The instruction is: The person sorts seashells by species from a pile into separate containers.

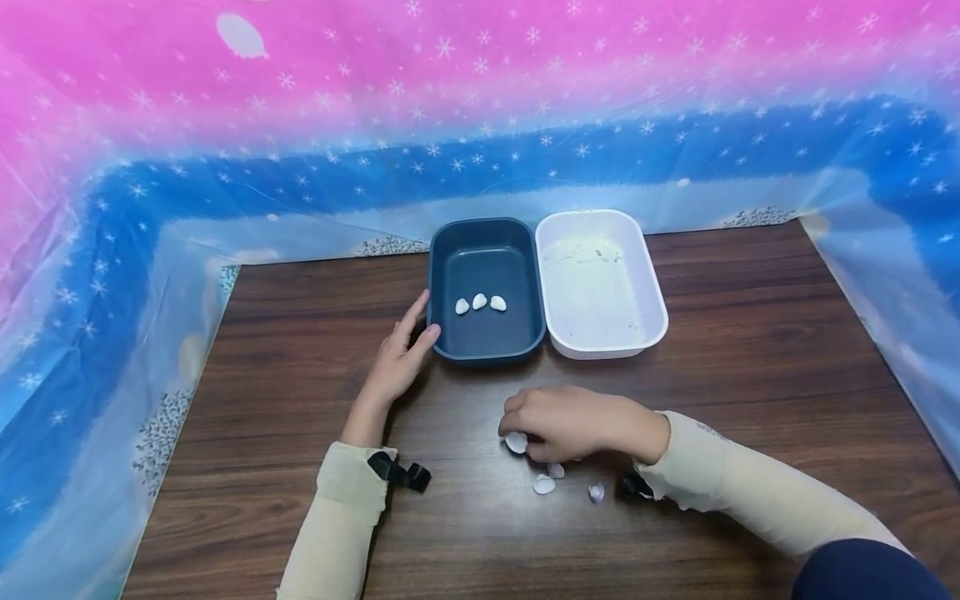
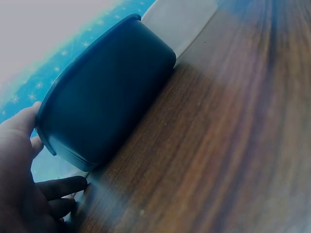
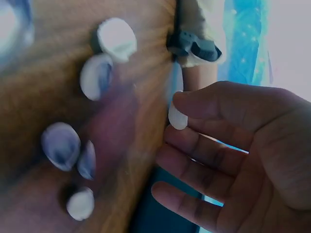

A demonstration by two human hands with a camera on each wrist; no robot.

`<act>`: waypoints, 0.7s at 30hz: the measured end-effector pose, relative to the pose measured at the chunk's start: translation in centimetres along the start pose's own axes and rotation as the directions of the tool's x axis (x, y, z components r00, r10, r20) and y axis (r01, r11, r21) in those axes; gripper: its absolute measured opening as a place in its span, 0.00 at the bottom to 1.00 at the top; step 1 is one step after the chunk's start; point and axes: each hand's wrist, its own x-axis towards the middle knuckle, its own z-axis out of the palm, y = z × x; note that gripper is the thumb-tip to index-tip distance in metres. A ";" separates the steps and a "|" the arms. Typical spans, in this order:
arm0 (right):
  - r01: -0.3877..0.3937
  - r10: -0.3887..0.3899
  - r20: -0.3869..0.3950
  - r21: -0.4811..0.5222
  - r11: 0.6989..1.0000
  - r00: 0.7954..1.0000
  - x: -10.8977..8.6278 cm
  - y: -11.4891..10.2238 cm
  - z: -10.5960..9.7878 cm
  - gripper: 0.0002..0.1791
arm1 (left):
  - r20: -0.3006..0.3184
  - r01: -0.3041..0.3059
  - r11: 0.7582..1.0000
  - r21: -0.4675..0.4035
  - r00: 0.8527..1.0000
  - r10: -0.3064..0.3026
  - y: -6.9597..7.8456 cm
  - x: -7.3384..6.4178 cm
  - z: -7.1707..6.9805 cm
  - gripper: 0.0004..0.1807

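Beyond the navy sleeve (image 1: 866, 573), one white shell (image 3: 179, 117) is pinched by the right hand (image 1: 570, 418) over the worktop (image 1: 262, 417), the dark tray (image 1: 487, 273) is touched by the left hand (image 1: 396, 362), fingers extended, and picking-up seems in hand, a careful lift presumably called for next.

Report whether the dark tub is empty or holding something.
Not empty: in the head view, the dark tub holds three white shells; the rest of its floor is bare.

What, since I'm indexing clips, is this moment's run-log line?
left hand: touches dark blue-grey rectangular plastic tub; right hand: pinches small white seashell; inside tub: three white seashells
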 end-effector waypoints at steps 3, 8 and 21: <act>-0.032 0.032 0.001 0.035 0.999 0.999 0.1 0.2 -0.9 0.15 | -0.003 0.000 1.000 0.001 1.000 0.000 0.1 0.0 0.0 0.34; -0.072 0.071 0.014 0.087 0.994 0.997 0.5 0.7 -1.6 0.20 | -0.002 -0.006 1.000 -0.002 1.000 0.006 0.0 0.1 0.1 0.34; -0.028 0.034 -0.048 0.133 0.991 0.998 1.6 1.9 -3.9 0.20 | 0.002 -0.015 1.000 -0.007 1.000 0.015 -0.1 0.1 0.0 0.34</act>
